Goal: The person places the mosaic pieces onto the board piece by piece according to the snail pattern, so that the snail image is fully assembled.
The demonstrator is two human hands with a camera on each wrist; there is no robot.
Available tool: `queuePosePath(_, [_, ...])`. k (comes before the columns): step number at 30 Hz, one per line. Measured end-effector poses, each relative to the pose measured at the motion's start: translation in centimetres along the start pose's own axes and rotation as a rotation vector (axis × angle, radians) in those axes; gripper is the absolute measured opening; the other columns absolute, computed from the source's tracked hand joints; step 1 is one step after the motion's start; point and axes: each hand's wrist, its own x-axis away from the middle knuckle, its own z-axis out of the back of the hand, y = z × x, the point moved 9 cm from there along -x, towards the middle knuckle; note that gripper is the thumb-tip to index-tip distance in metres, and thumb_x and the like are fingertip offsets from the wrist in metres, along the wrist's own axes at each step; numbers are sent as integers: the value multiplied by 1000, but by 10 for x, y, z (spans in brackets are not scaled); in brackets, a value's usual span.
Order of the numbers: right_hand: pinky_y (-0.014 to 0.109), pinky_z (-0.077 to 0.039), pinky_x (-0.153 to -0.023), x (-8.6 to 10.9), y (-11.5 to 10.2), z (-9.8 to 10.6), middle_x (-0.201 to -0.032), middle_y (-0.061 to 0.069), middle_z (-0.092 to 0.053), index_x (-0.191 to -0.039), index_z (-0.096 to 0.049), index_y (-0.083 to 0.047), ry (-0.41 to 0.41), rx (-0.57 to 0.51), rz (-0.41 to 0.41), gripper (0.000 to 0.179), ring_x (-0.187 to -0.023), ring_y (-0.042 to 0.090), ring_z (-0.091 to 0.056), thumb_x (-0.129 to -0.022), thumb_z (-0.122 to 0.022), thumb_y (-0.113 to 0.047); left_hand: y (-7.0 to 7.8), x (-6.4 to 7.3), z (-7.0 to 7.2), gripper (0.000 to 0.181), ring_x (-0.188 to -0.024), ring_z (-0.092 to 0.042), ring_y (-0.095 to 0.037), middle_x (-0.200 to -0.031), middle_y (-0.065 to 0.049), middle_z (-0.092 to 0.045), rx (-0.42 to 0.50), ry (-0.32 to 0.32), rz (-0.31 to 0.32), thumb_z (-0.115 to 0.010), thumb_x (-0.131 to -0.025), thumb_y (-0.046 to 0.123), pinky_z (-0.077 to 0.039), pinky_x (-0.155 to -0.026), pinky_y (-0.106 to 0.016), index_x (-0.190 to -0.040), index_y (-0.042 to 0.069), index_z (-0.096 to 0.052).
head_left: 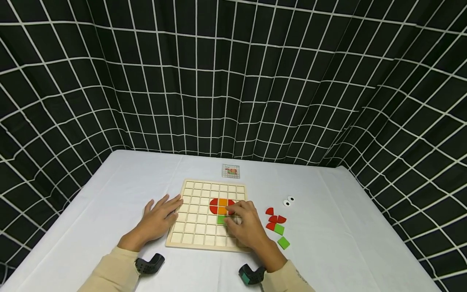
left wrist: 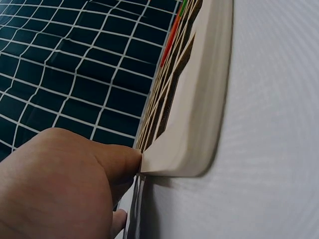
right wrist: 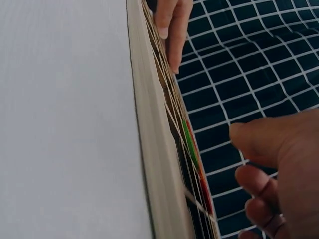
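Note:
A wooden grid board [head_left: 195, 217] lies flat on the table. My left hand [head_left: 157, 219] rests at its left side, fingers extended with the tips on the frame; the left wrist view shows the thumb against the board's corner. On the grid, red quarter-round tiles [head_left: 213, 206] flank two orange square tiles [head_left: 222, 202], and a green square tile [head_left: 221, 220] sits just below. My right hand [head_left: 248, 225] hovers over these tiles and partly covers them. Its thumb and fingers are bent and apart in the right wrist view, with no tile visible between them.
Right of the board lie loose red quarter-round tiles [head_left: 281, 219], green square tiles [head_left: 283, 243] and two white eye discs [head_left: 291, 198]. Behind the board is a small picture card [head_left: 230, 171]. A black curtain with a white grid [head_left: 204, 85] hangs around the table.

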Motion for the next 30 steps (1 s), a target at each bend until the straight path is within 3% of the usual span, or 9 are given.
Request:
queuePosePath(5, [34,-45,-73,0,0,13,-97,3,-64,-103,-74,-5,29,16,-27,24,-92,16,-48,-79,-78,-9,1,-1,-1,42,-138,-24,-43,-148,-11,-40,-2,3,-7,-53,-99,15,0,-106,-65,-138,3,-52])
queuePosePath(9, [34,-46,-75,3,4,26,-99,-4,-62,-105,-74,-8,45,40,-75,26,-95,13,-47,-80,-79,-11,1,-1,-2,42,-138,-24,-43,-148,-11,-40,-7,1,-1,-52,-99,15,0,-106,-65,-139,3,-52])
queuePosePath(15, [38,-44,-77,11,15,47,-97,-4,-62,-105,-73,-4,76,53,-92,28,-95,16,-48,-77,-80,-5,3,-3,1,42,-138,-24,-43,-148,-11,-41,-10,0,-10,-52,-99,14,0,-106,-65,-139,3,-51])
queuePosePath(23, [28,-43,-60,25,32,74,-93,1,-63,-100,-74,-5,151,129,-59,30,-82,14,-46,-71,-83,0,2,-2,4,42,-138,-24,-43,-148,-12,-41,-14,4,-7,-52,-99,14,0,-106,-65,-139,3,-52])
queuePosePath(30, [34,-45,-61,40,56,94,-92,5,-64,-98,-74,-5,176,150,-119,29,-85,18,-47,-72,-83,0,2,1,5,40,-138,-24,-43,-148,-11,-41,-9,4,5,-52,-99,13,-1,-106,-65,-138,4,-52])
